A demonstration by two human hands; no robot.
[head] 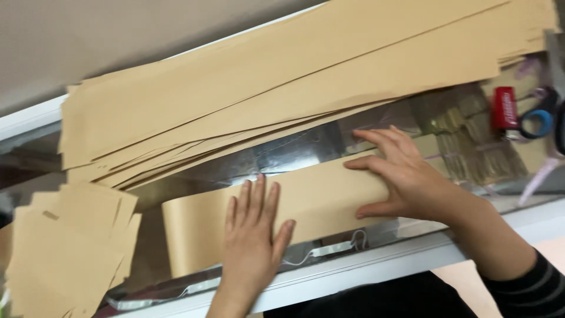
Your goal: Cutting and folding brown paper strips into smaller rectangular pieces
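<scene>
A bare glass strip (306,147) lies open between the overhanging kraft sheets (265,88) and folded band (312,206)

A glass-topped table (306,147) with a white frame is seen from above, its reflective surface largely covered. A thick stack of long brown paper sheets (282,88) is spread across its far side, while a single folded brown sheet (318,206) is laid flat near the front edge. A smaller pile of folded brown pieces (65,253) is gathered at one end; a red lighter (504,108) and blue-handled scissors (538,121) are placed at the other.
</scene>
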